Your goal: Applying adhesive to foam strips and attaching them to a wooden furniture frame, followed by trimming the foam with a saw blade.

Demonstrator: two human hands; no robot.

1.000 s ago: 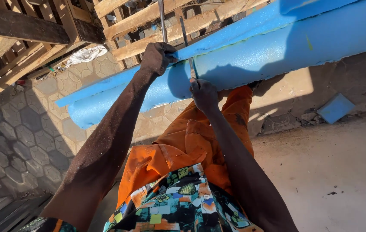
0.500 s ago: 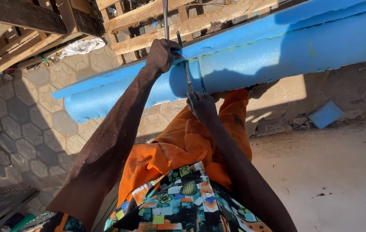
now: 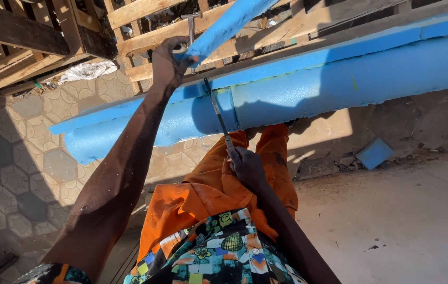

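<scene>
The blue foam sheet (image 3: 339, 79) lay rolled over the edge of the wooden frame (image 3: 145, 31), across the person's orange-clad lap. The right hand (image 3: 245, 164) was closed around the handle of a thin blade (image 3: 216, 111), its tip sunk in the foam at a cut line. The left hand (image 3: 168, 62) gripped a raised foam strip (image 3: 229, 23), pulling it up. Cutting looked underway; the next stroke would need steady tension and a straight draw.
</scene>
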